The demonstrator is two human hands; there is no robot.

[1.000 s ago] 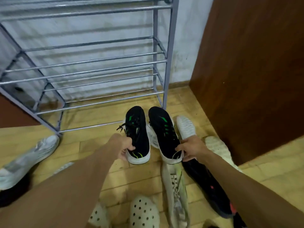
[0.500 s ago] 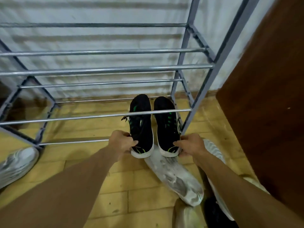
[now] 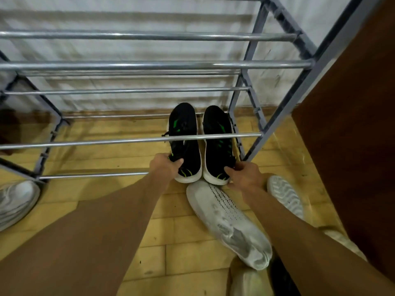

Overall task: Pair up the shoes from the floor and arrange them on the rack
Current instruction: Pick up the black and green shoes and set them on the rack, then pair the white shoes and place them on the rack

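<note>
Two black sneakers with green marks and white soles lie side by side on the bottom tier of the grey metal shoe rack [image 3: 149,65], at its right end, toes to the wall. My left hand [image 3: 165,166] grips the heel of the left black sneaker [image 3: 184,133]. My right hand [image 3: 245,175] grips the heel of the right black sneaker [image 3: 217,133]. A rack bar crosses in front of both shoes.
A white sneaker [image 3: 228,223] lies on the wooden floor just below my right hand, with another white shoe [image 3: 285,195] sole-up beside it. A grey-white shoe [image 3: 15,201] sits at the far left. A brown wooden panel [image 3: 352,124] stands at right.
Both hands have carried the black pair forward from above the floor into the rack's bottom tier, pushing them deeper toward the wall. The camera has moved closer to the rack.
</note>
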